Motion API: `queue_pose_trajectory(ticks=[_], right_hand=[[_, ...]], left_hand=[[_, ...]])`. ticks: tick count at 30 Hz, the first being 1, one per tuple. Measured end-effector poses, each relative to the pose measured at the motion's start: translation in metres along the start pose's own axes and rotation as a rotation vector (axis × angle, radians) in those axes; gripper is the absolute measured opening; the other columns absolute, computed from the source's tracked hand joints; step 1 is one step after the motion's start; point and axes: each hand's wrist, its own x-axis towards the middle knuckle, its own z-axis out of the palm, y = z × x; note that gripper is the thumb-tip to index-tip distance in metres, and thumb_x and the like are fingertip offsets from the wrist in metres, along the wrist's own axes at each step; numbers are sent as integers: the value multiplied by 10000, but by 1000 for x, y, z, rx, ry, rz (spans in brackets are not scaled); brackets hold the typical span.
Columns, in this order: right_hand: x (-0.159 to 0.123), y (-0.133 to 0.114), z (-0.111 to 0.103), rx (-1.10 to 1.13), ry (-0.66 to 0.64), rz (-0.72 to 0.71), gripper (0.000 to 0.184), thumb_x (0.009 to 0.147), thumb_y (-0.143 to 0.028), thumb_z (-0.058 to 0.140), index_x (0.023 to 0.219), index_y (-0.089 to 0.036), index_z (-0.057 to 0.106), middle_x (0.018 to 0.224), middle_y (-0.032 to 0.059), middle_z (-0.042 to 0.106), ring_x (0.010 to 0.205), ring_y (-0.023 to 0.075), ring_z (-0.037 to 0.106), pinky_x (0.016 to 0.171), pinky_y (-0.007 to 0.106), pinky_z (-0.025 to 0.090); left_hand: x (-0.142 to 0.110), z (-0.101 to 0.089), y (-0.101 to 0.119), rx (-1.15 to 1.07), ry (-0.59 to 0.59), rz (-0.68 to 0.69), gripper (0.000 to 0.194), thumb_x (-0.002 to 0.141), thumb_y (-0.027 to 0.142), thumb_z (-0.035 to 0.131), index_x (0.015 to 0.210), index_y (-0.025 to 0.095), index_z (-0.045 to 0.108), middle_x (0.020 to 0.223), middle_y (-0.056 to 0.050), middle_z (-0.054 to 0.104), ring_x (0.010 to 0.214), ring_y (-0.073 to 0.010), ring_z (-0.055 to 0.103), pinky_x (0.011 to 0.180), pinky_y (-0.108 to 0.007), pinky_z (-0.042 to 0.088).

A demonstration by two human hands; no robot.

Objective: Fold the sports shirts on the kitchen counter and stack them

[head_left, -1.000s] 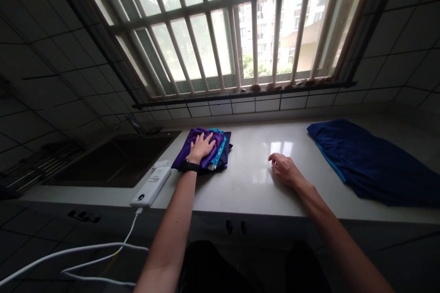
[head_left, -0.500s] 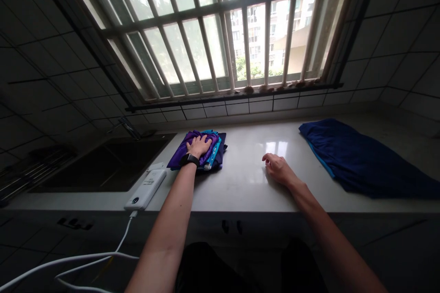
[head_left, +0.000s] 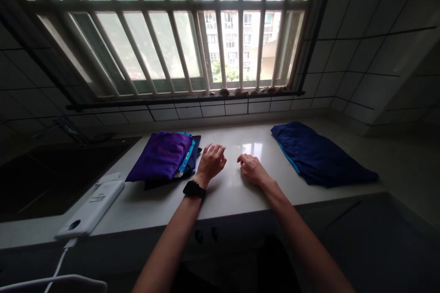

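Note:
My left hand [head_left: 211, 161], wearing a black watch [head_left: 194, 189], is above the counter just right of a stack of folded clothes. Its fingers are loosely bent and apart, holding nothing. On top of that stack lies a shiny purple garment [head_left: 160, 153], with bright blue cloth [head_left: 187, 158] and dark navy cloth [head_left: 196, 149] showing along its right side. My right hand [head_left: 253, 168] rests low over the counter, fingers relaxed and slightly curled around nothing. Farther right lies a dark blue garment [head_left: 319, 155] with a light blue edge, laid flat in a long shape.
At the left is a dark sink [head_left: 51, 174] with a faucet [head_left: 70, 130] behind it. A white power bank [head_left: 91, 208] with a cable [head_left: 60, 263] lies near the front edge of the pale counter [head_left: 227, 206]. A barred window [head_left: 192, 7] is behind.
My left hand has lifted off the purple garment and moved right, toward my right hand. The purple garment now lies smoother. My view has turned to the right.

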Motion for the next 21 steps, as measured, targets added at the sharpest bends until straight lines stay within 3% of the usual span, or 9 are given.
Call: queue_pose_trajectory(ticks=[3,7,12,17,21], right_hand=[[1,2,-1,-8,12,-4,311,867,-25,475,1063,-201,641,1068,89,705,1012,230,626,882,336,428],[2,2,-2,-36,40,15,309,868,-25,476,1057,-200,647,1068,92,701,996,228,629,875,330,432],[3,0,-10,-110,143,229,274,912,-72,467,1069,-178,665,1088,116,716,1015,241,659,866,325,455],[6,31,-55,-212,258,541,365,983,-209,463,1304,-175,634,1291,150,686,1082,264,687,868,320,498],[0,77,-93,-359,157,843,524,984,-407,566,1412,-105,568,1371,236,624,1214,340,659,954,381,518]], left_hand=[[-6,9,4,-9,46,10,327,900,90,498,1160,184,672,1103,-108,744,1082,-269,685,1125,-458,420],[-14,12,-4,-16,-10,-4,306,876,80,521,1118,175,683,1059,-106,748,1042,-275,689,1057,-449,447],[-19,13,-6,-59,-41,-42,341,868,65,513,1145,180,675,1083,-103,751,1060,-269,688,1066,-448,428],[-20,12,-7,-106,-58,-58,352,862,64,510,1153,175,673,1099,-103,751,1069,-266,686,1048,-442,433],[-20,10,-7,-129,-41,-78,378,853,50,503,1167,174,674,1114,-104,755,1073,-265,690,1037,-435,438]])
